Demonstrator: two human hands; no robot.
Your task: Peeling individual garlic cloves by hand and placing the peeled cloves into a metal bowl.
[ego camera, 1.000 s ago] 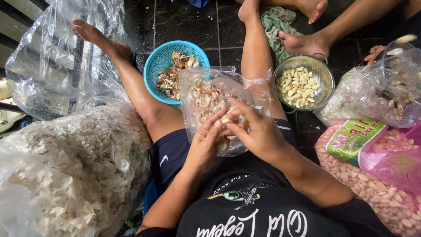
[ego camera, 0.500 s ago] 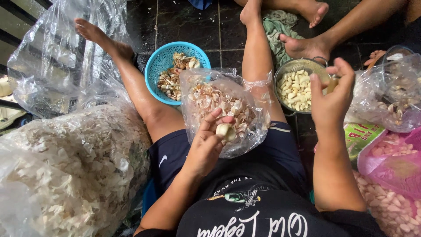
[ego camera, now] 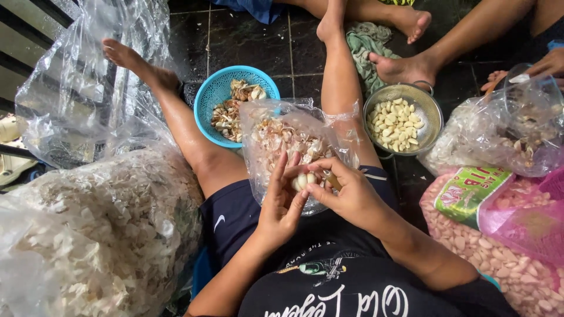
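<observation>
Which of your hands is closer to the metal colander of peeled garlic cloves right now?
Right. The right hand sits just below-left of the metal colander, holding garlic over the lap; the left hand lies farther left, beyond the right.

Dark glossy tiled floor
</observation>
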